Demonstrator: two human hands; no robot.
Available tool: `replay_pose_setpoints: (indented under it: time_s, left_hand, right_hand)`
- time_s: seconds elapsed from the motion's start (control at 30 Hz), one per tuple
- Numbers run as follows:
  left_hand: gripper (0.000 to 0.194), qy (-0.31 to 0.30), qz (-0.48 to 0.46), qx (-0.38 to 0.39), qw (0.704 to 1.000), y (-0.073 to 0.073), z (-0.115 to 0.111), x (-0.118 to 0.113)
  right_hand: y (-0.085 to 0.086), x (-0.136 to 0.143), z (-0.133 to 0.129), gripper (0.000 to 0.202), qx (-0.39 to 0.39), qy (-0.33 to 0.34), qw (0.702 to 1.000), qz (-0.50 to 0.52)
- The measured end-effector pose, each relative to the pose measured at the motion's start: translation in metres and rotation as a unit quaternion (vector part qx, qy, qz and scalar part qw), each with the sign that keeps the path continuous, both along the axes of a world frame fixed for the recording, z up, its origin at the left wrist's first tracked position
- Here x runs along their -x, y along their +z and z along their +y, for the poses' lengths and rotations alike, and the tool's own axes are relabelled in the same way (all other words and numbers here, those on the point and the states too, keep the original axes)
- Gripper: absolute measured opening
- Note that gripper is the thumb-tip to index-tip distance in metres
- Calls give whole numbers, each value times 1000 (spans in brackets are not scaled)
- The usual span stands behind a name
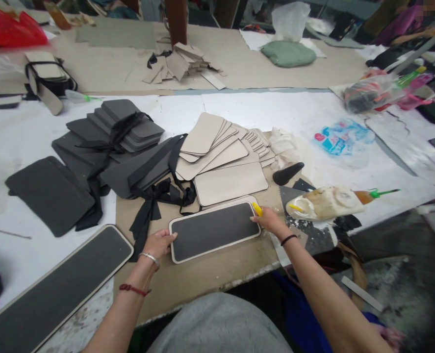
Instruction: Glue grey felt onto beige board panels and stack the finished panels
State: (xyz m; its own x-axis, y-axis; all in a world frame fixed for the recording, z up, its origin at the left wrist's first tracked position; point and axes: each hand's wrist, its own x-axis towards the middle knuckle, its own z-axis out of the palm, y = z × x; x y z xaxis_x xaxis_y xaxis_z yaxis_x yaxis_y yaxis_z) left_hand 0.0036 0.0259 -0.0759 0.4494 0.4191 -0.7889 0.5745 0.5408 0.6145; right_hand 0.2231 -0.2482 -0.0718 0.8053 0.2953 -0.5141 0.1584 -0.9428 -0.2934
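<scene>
A rounded rectangular panel (213, 231), dark grey with a pale border, lies close to the table's front edge. My left hand (160, 243) pinches its left end, thumb on top. At the right end, my right hand (270, 219) grips the panel's edge. A small yellow piece (257, 209) shows at that hand's fingertips; whether it is worn or held I cannot tell. Just behind the panel spreads a fanned stack of beige rounded boards (232, 182). Black fabric strips (162, 193) lie tangled behind my left hand.
Dark grey boards (51, 196) tied with black strips lie at left. A longer dark panel (59, 289) reaches the left front. A glue-smeared bottle (325, 202) and a black curved piece (288, 173) lie at right. Cardboard scraps (184, 63) sit at the back.
</scene>
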Motion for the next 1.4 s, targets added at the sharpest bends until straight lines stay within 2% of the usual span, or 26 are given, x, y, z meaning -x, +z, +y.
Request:
replay_pose_setpoints:
  time_s: [0.27,0.47,0.67,0.9,1.1,1.4]
  left_hand:
    - [25,-7,-13,-18,1000,-3,-1,-1]
    - [27,-2,-39,-36,999,-2,-1,4]
    - [28,-5,-39,-40,998,-9,2,9]
    - [25,-12,-29,-42,999,-12,3,6]
    - [23,-20,-20,-52,998,-9,1,6]
    - [24,-40,1,-87,995,-15,2,5]
  right_hand:
    - [9,0,-1,19,-13,20,1000,7]
    - [13,0,-14,14,-58,58,997,-9]
    - [14,12,-10,16,-45,31,998,1]
    - [5,16,-7,15,-18,6,1000,-5]
    - [-2,14,-10,15,-22,20,999,-14]
    - [-12,8,-14,18,-48,35,998,-22]
